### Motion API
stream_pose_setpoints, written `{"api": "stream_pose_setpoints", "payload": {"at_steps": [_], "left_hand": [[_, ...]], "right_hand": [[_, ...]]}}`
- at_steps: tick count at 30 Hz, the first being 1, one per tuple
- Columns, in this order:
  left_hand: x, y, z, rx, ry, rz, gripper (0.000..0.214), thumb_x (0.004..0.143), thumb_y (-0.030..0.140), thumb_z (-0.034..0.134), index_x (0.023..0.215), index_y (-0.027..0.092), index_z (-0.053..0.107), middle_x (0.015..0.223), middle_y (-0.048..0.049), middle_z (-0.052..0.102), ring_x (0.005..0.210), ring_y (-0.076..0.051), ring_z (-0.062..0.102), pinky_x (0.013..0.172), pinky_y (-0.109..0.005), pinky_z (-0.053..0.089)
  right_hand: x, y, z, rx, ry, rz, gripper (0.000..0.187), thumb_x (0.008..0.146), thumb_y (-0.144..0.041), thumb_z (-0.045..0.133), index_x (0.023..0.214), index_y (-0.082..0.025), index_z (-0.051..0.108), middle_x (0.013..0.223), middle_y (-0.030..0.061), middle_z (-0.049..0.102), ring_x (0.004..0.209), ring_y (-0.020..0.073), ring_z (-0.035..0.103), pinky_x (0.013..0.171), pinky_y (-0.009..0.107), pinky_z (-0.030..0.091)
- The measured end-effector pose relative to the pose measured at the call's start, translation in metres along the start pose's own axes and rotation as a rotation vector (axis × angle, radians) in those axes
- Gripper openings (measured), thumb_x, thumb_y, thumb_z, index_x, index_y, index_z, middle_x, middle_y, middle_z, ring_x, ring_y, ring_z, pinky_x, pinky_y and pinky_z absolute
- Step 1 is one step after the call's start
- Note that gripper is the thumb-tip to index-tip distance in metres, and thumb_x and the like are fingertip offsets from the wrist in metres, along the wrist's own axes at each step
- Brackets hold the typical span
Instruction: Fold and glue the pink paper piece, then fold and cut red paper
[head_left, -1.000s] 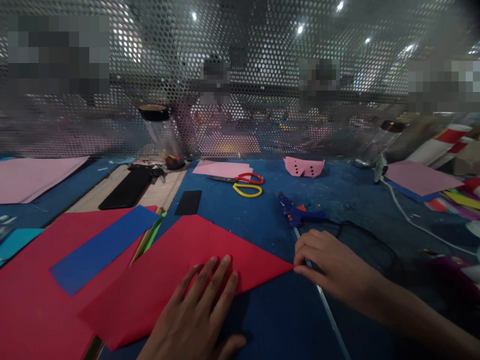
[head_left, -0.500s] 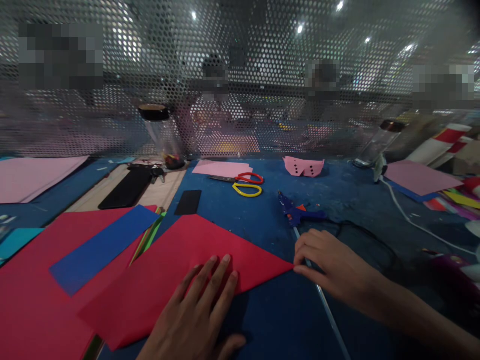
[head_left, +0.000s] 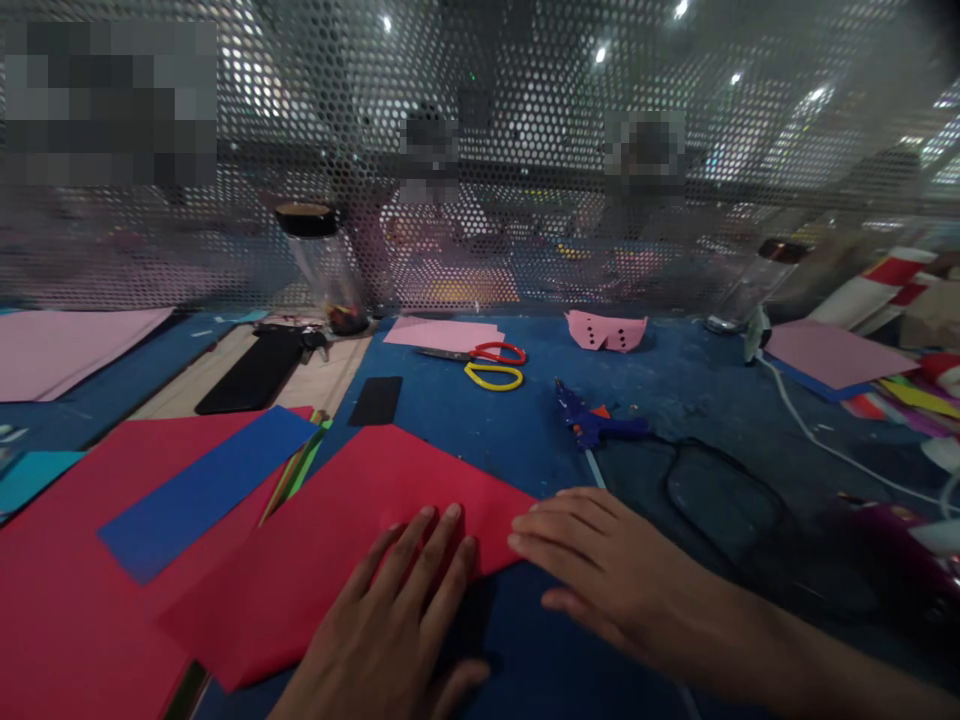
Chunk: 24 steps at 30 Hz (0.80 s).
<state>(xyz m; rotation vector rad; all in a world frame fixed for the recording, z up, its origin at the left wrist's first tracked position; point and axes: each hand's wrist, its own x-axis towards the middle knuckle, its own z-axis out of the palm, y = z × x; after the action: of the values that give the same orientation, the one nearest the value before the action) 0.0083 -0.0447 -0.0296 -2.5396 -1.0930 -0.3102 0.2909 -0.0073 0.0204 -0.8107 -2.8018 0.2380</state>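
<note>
A folded sheet of red paper (head_left: 360, 510) lies on the blue table in front of me, its pointed end toward the right. My left hand (head_left: 397, 610) rests flat on its near part, fingers spread and thumb out on the table. My right hand (head_left: 600, 560) lies over the pointed right end, palm down with fingers stretched out, hiding the tip. Just beyond the right hand is a blue glue gun (head_left: 592, 420) with a clear glue stick in its back, partly covered by that hand.
Scissors (head_left: 487, 364) with red and yellow handles lie behind the red paper, near a small black card (head_left: 376, 400). At left are a blue paper strip (head_left: 210, 490), a black phone (head_left: 251, 372) and a glass jar (head_left: 330, 270). A perforated metal screen (head_left: 510, 200) stands behind.
My right hand has let go of the paper's pointed tip and slid left onto the paper, its fingers now laid out flat. My left hand has stayed in place.
</note>
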Motion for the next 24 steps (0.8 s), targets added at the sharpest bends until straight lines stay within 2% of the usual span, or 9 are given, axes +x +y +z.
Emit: {"api": "stream_pose_setpoints", "payload": {"at_steps": [7,12,15,24], "left_hand": [[0.003,-0.001,-0.001,0.010,0.029,0.022,0.072,0.092,0.074,0.047,0.136,0.019,0.063,0.142,-0.0121,0.063,0.128,-0.033,0.056,0.105,-0.046,0.037],[0.002,-0.001,0.003,0.027,0.035,0.032,0.072,0.092,0.074,0.046,0.137,0.019,0.062,0.143,-0.0120,0.063,0.127,-0.033,0.057,0.103,-0.046,0.038],[0.001,-0.002,0.006,0.026,0.037,0.044,0.072,0.092,0.074,0.047,0.136,0.019,0.063,0.141,-0.0120,0.064,0.126,-0.034,0.058,0.102,-0.046,0.038],[0.001,-0.003,0.002,-0.010,0.065,0.047,0.073,0.091,0.072,0.051,0.135,0.015,0.062,0.132,-0.0121,0.069,0.127,-0.035,0.055,0.107,-0.045,0.035]], "right_hand": [[0.010,-0.005,0.019,-0.002,-0.069,-0.060,0.047,0.108,-0.041,0.042,0.149,-0.018,0.043,0.150,0.0030,0.053,0.134,0.0206,0.046,0.120,0.038,0.026],[0.016,-0.006,0.021,0.026,-0.108,-0.035,0.051,0.106,-0.045,0.047,0.150,-0.020,0.042,0.147,0.0035,0.056,0.130,0.0220,0.049,0.116,0.039,0.031],[0.018,-0.006,0.018,0.049,-0.123,-0.032,0.051,0.106,-0.045,0.046,0.150,-0.021,0.042,0.149,0.0033,0.054,0.133,0.0221,0.047,0.117,0.040,0.029],[0.018,-0.005,0.026,0.043,-0.092,-0.055,0.048,0.107,-0.048,0.042,0.147,-0.022,0.046,0.147,0.0035,0.056,0.133,0.0224,0.047,0.115,0.042,0.031]]}}
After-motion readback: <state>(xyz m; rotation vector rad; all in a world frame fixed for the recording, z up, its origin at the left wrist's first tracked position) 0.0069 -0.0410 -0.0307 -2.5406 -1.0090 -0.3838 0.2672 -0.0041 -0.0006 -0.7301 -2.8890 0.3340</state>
